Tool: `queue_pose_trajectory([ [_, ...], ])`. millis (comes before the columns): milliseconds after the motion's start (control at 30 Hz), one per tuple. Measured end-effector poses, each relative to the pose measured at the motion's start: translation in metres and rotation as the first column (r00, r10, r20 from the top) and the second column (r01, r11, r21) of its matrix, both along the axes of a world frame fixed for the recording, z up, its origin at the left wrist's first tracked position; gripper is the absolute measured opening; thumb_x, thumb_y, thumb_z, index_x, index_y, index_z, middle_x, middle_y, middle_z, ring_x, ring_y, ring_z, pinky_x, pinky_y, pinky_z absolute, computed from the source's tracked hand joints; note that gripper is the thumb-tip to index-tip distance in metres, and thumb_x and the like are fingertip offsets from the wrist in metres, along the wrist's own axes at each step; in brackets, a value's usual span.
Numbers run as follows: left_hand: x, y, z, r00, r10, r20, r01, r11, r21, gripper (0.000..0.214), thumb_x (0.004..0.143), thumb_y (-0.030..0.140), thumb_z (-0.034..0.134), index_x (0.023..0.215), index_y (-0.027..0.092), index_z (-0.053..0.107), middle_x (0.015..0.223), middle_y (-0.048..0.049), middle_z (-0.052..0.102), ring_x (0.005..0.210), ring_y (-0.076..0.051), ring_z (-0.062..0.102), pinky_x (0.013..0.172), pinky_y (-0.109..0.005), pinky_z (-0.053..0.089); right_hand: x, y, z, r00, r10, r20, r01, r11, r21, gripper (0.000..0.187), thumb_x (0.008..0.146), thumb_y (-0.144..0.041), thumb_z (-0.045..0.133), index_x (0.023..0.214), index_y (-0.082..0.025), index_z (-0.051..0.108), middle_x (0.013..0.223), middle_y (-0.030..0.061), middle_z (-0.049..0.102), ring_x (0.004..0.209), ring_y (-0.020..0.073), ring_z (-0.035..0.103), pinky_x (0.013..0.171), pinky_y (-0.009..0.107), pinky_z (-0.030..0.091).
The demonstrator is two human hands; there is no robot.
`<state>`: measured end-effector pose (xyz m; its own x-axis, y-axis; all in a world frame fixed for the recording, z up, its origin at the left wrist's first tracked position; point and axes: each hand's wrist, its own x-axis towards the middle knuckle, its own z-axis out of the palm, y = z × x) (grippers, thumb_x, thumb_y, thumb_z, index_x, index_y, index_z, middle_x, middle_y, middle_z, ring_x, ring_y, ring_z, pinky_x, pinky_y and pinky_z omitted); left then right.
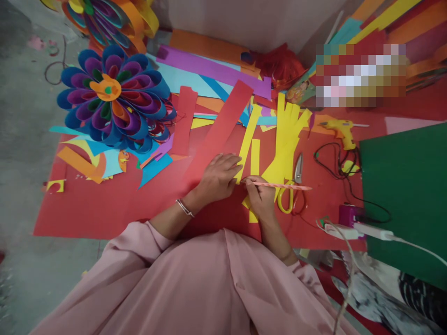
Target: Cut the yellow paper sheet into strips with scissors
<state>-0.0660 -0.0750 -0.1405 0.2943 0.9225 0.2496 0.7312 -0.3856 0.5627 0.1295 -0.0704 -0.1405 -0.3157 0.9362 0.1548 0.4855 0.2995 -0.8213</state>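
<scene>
My left hand [219,177] lies flat, its fingertips pressing the lower part of a yellow paper strip [249,139] against the red tabletop [153,200]. In my right hand [261,199] is a pink striped pencil [288,186], its tip at the strip's lower end near my left fingers. A wide red strip [226,116] slants away beyond my left hand. Right of the pencil tip lie a shorter yellow strip [255,156] and a fanned pile of yellow strips [287,135]. Yellow-handled scissors [286,197] rest beside my right hand, partly behind the pencil.
A layered blue and purple paper flower [115,97] stands at the left, with paper scraps [84,160] below it. Purple paper [216,70] lies at the back. On the right are a yellow glue gun [344,132], its cord, a green board [401,186] and a white plug strip [344,231].
</scene>
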Motion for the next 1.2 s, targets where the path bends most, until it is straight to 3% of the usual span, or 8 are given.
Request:
queue_pose_trajectory([
  [100, -0.0005, -0.0001, -0.0017, 1.0, -0.001, 0.003, 0.001, 1.0, 0.007, 0.039, 0.093, 0.017, 0.058, 0.13, 0.016, 0.07, 0.149, -0.0147, 0.066, 0.143, -0.034, 0.057, 0.123, -0.059, 0.04, -0.0001, 0.0, 0.0001, 0.999, -0.026, 0.041, 0.025, 0.999, 0.031, 0.025, 0.105, -0.031, 0.053, 0.088, -0.023, 0.07, 0.085, 0.0042, 0.075, 0.079, 0.0217, 0.071, 0.074, 0.034, 0.053],
  [233, -0.0009, 0.0001, -0.0016, 1.0, -0.003, 0.012, 0.002, 1.0, 0.018, 0.04, 0.092, 0.017, 0.059, 0.13, 0.015, 0.07, 0.149, -0.0155, 0.066, 0.143, -0.035, 0.057, 0.123, -0.059, 0.04, 0.0015, 0.0002, -0.0016, 0.996, 0.087, 0.034, -0.086, 0.996, -0.021, 0.026, 0.103, -0.028, 0.054, 0.082, -0.024, 0.068, 0.074, 0.001, 0.07, 0.067, 0.019, 0.066, 0.064, 0.032, 0.049],
  [400, -0.0007, 0.0003, -0.0008, 1.0, -0.002, 0.014, 0.002, 1.0, 0.014, 0.039, 0.093, 0.017, 0.059, 0.13, 0.016, 0.07, 0.148, -0.0156, 0.067, 0.143, -0.035, 0.057, 0.122, -0.059, 0.041, 0.0005, -0.0003, -0.0007, 1.0, -0.017, 0.023, 0.017, 1.0, 0.012, 0.024, 0.104, -0.031, 0.054, 0.089, -0.023, 0.071, 0.086, 0.0044, 0.076, 0.082, 0.0219, 0.072, 0.077, 0.034, 0.054],
  [533, -0.0009, 0.0001, -0.0032, 1.0, 0.003, 0.018, -0.004, 1.0, 0.026, 0.039, 0.093, 0.017, 0.058, 0.13, 0.017, 0.07, 0.148, -0.0151, 0.066, 0.144, -0.034, 0.057, 0.122, -0.059, 0.041, -0.0006, -0.0005, 0.0016, 0.997, 0.054, 0.056, -0.053, 0.998, -0.026, 0.025, 0.101, -0.029, 0.055, 0.082, -0.023, 0.069, 0.076, 0.0018, 0.073, 0.067, 0.0194, 0.068, 0.065, 0.032, 0.05],
  [700, -0.0011, 0.0003, -0.0049, 1.0, -0.005, 0.014, 0.005, 1.0, 0.02, 0.039, 0.095, 0.02, 0.057, 0.131, 0.017, 0.069, 0.149, -0.0152, 0.066, 0.144, -0.033, 0.056, 0.122, -0.059, 0.041, -0.0015, 0.0005, 0.0022, 0.999, -0.023, 0.035, 0.023, 1.0, -0.014, 0.026, 0.103, -0.033, 0.053, 0.087, -0.024, 0.071, 0.085, 0.0042, 0.077, 0.08, 0.0219, 0.073, 0.076, 0.034, 0.055],
  [867, -0.0012, 0.0006, -0.004, 1.0, -0.006, 0.013, 0.006, 1.0, -0.011, 0.041, 0.091, 0.017, 0.059, 0.131, 0.019, 0.07, 0.151, -0.0141, 0.065, 0.144, -0.033, 0.056, 0.123, -0.06, 0.039, 0.0001, 0.0003, 0.0008, 0.996, 0.071, 0.059, -0.069, 0.997, -0.046, 0.027, 0.101, -0.031, 0.053, 0.08, -0.024, 0.068, 0.073, 0.0016, 0.071, 0.066, 0.0193, 0.067, 0.064, 0.032, 0.05],
  [1033, -0.0009, 0.0008, -0.0033, 1.0, -0.006, 0.012, 0.007, 1.0, -0.024, 0.042, 0.09, 0.016, 0.06, 0.131, 0.019, 0.07, 0.151, -0.0141, 0.064, 0.145, -0.033, 0.055, 0.122, -0.059, 0.04, -0.0008, -0.0004, 0.0007, 0.999, -0.023, 0.04, 0.023, 1.0, -0.013, 0.025, 0.103, -0.033, 0.053, 0.089, -0.024, 0.071, 0.086, 0.0044, 0.076, 0.081, 0.0221, 0.072, 0.076, 0.035, 0.054],
  [1200, -0.0013, 0.0007, -0.0047, 1.0, 0.001, 0.014, 0.0, 1.0, -0.012, 0.041, 0.09, 0.018, 0.061, 0.13, 0.018, 0.07, 0.15, -0.0143, 0.065, 0.144, -0.033, 0.056, 0.123, -0.059, 0.039, -0.0016, -0.0005, 0.0019, 0.998, 0.044, 0.042, -0.044, 0.999, -0.011, 0.026, 0.103, -0.032, 0.052, 0.083, -0.024, 0.068, 0.077, 0.0025, 0.073, 0.072, 0.0204, 0.069, 0.067, 0.033, 0.052],
])
